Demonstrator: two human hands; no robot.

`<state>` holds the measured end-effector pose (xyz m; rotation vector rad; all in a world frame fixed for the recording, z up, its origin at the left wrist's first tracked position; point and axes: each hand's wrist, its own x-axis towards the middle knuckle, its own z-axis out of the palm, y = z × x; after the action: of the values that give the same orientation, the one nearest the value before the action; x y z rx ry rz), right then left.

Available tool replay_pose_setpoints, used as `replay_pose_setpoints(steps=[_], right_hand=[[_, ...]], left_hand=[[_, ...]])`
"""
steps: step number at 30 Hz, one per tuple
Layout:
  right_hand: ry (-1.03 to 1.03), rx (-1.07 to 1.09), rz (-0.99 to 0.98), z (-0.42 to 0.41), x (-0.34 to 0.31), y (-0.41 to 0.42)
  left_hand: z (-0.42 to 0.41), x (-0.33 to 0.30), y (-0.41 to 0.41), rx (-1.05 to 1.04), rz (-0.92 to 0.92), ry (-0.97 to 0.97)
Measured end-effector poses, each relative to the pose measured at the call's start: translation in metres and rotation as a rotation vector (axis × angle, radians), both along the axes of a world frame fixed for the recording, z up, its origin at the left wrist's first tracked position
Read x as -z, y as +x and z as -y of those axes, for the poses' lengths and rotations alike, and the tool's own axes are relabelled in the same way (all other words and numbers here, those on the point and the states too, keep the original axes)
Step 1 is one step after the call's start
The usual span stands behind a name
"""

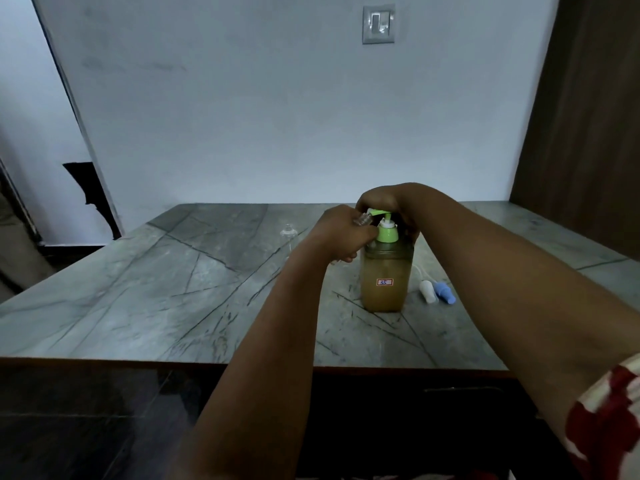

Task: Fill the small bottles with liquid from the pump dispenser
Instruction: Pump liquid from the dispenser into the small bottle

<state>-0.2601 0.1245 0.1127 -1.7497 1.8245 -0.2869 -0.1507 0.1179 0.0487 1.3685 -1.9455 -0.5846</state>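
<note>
Amber liquid is being pumped: the right hand [384,202] is pressing the pump dispenser [385,271], the left hand [341,233] gripping a small bottle [363,218] at its spout; next, probably steady presses.

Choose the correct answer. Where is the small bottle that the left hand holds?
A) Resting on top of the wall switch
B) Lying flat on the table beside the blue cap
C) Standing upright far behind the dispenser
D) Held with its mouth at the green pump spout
D: the left hand holds the small clear bottle tilted with its mouth at the spout of the green pump, while the right hand rests on top of the pump head.
</note>
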Motion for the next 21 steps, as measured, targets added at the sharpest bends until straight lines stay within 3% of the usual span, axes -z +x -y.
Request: replay_pose_setpoints(steps=[5,10,21], right_hand=[[-0.013,0.033,0.02,-0.0014,0.0023,-0.0005],[0.112,0.09,0.126,0.0045,-0.0048,-0.0041],[-0.011,0.006,0.073,0.0063,0.0039,0.0004]], left_hand=[[0.001,0.0014,0.0006,-0.002,-0.012,0.0],[-0.0013,-0.0004,0.0003,0.0,-0.012,-0.005],[-0.0007,0.0038,-0.0008,0.004,-0.004,-0.079]])
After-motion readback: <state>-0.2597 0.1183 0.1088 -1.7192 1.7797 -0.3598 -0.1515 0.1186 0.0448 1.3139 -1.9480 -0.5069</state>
